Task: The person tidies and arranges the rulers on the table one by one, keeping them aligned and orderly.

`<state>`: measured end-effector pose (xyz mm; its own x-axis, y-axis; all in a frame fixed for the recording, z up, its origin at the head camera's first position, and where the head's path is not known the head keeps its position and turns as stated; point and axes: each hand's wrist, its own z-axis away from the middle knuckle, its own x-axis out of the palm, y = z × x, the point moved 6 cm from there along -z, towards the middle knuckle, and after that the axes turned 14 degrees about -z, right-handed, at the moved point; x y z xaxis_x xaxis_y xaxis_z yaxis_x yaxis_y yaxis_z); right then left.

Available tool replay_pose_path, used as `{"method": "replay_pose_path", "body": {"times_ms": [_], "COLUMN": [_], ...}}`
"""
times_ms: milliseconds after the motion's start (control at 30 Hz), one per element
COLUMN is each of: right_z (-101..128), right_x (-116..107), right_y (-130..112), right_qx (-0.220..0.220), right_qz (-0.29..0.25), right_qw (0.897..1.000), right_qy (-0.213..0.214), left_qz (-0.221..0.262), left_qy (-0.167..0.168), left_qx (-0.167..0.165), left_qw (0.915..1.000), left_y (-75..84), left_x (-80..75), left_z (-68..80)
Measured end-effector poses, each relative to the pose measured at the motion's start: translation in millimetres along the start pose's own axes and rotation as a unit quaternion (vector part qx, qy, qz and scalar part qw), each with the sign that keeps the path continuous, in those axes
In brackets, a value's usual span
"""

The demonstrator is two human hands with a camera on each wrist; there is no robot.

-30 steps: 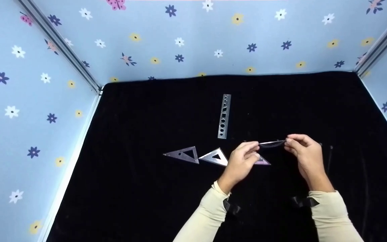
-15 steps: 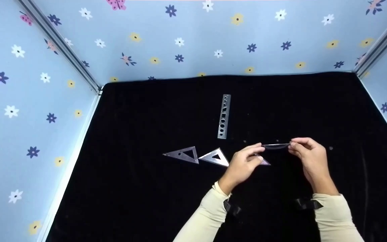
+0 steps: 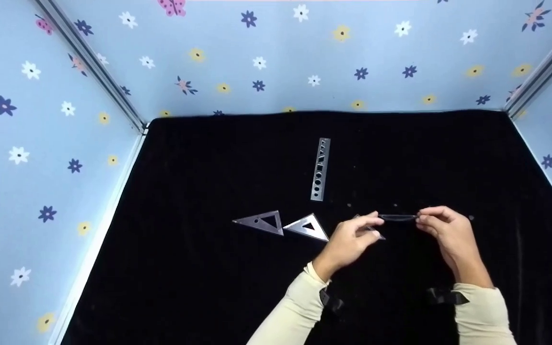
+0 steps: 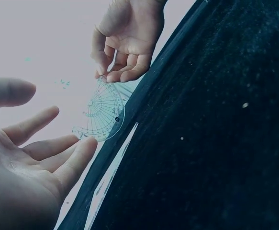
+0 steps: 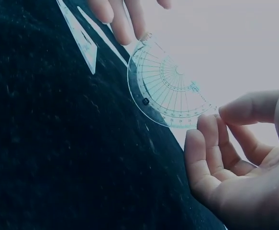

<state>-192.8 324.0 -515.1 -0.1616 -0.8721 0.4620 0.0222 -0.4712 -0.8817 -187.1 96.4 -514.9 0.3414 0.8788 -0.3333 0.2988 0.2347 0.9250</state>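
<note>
Protractor (image 3: 397, 217) held edgewise between left hand (image 3: 350, 239) and right hand (image 3: 448, 232) — fingertips pinching each end — now lowered nearer the desk (image 3: 209, 268).

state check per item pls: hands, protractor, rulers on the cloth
left hand: fingertips pinch one end of the protractor.
right hand: pinches the other end.
protractor: clear, held between both hands above the black cloth.
straight stencil ruler: flat, untouched.
two set squares: flat, side by side.
</note>
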Motion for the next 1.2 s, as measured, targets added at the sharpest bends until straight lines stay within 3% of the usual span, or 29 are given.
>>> {"method": "replay_pose_path", "body": {"times_ms": [400,600,867,1200], "right_z": [0,0,0,0], "right_x": [-8,-14,-19,-21], "right_y": [-2,-5,-5,-5], "right_qx": [-0.004,0.013,0.029,0.026], "right_qz": [0.018,0.025,0.029,0.005], "right_qw": [0.999,0.998,0.995,0.993], "right_qy": [-0.027,-0.048,-0.093,-0.111], "left_qz": [-0.005,0.061,0.063,0.163], "left_qy": [-0.021,-0.013,-0.010,0.025], "left_qx": [0.003,-0.024,-0.033,-0.079], "left_qw": [0.9998,0.9978,0.9974,0.9831], "left_y": [0.1,3.4,2.0,-3.0], "left_x": [5.5,7.3,11.3,18.8], "left_z": [1.1,2.0,3.1,2.2]}}
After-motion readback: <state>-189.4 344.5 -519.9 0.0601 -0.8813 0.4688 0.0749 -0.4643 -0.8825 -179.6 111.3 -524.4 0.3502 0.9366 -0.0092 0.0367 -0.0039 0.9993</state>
